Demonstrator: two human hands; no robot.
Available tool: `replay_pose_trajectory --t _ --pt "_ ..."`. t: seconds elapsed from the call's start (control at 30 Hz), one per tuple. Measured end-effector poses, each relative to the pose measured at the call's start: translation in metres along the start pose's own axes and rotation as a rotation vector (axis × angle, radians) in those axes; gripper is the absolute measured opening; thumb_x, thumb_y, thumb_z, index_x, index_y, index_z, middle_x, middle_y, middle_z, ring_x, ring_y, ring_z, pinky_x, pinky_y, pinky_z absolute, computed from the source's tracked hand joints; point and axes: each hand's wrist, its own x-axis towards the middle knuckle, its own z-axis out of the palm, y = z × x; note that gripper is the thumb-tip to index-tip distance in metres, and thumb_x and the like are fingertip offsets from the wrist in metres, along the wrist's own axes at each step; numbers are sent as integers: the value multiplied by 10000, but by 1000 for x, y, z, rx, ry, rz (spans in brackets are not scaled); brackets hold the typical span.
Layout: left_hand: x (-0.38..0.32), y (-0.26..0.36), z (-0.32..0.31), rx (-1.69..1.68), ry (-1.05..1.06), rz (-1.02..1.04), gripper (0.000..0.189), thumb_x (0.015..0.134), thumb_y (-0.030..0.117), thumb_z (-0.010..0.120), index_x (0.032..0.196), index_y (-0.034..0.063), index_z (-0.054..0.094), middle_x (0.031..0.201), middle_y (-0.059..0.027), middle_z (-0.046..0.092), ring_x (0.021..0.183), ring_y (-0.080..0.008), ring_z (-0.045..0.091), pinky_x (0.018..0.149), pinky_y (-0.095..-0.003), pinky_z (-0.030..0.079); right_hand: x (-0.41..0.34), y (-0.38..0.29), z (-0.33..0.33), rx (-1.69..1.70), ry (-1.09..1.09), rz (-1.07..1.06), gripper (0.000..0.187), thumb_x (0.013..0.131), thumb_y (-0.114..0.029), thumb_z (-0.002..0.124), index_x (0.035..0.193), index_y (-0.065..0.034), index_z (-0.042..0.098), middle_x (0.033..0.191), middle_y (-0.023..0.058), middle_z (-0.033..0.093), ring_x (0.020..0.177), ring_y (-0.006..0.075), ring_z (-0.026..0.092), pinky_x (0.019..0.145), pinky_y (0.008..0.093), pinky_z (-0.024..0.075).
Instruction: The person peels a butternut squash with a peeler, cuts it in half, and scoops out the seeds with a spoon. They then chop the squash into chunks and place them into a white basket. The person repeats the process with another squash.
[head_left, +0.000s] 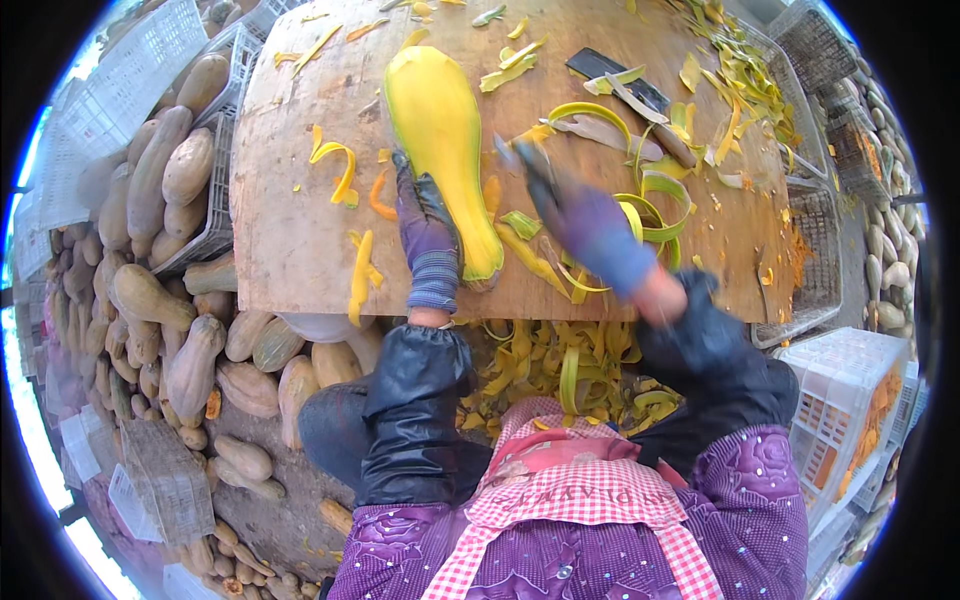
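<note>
A mostly peeled yellow butternut-type squash (442, 120) lies lengthwise on the wooden tabletop (300, 225), its wide end away from me and its neck near the front edge. Thin green streaks remain on its flesh. My left hand (425, 217), in a purple glove, grips the squash along its left side. To the right of the neck, my gloved right hand (589, 221) is blurred by motion. It is closed around a blurred hand tool (517, 156), which looks like a peeler and is apart from the squash. Curled green peel strips (664, 202) lie by my right wrist.
A dark flat blade (611, 79) and a brown handle (673, 144) lie at the upper right among peelings (739, 82). Unpeeled squashes (157, 165) fill a crate and the floor at left. Plastic crates (844, 405) stand at right. More peelings (525, 360) are heaped below the table edge.
</note>
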Motion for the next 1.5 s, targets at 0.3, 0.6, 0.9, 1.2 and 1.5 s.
replay_pose_trajectory --t 0.3,0.6,0.9,1.2,1.5 --pt "-3 12 2 -49 5 -15 477 1087 200 442 1534 54 363 1472 -59 476 1266 -160 500 1072 -287 412 -59 -6 74 -61 -255 41 495 1018 -289 446 1509 -248 403 1157 254 631 896 434 683 730 517 559" --pt "-4 7 5 -188 3 20 458 1092 194 435 1528 65 375 1436 -16 491 1244 -134 499 1060 -272 419 25 -44 8 -169 42 -90 514 973 -172 511 1478 -242 438 1085 199 657 828 374 689 657 465 562" --pt "-1 9 -15 241 194 121 524 1053 265 512 1488 -8 409 1461 -195 511 1272 -298 545 1065 -368 428 -151 -37 -6 -228 -586 -36 501 961 -160 544 1453 -197 455 1088 213 651 859 378 693 708 469 569" --pt "-1 56 -2 1046 106 12 1098 811 424 777 1589 22 114 1562 -306 283 1421 -484 306 1171 -456 306 61 26 11 157 12 -271 419 1020 -291 497 1422 -170 514 1091 225 679 846 439 653 733 507 527" --pt "-3 49 -13 959 92 131 1065 842 448 746 1606 84 99 1527 -379 261 1356 -544 356 1117 -529 347 238 -43 27 -210 -322 -62 396 1023 -317 456 1386 -181 536 1022 225 690 900 418 675 765 493 536"
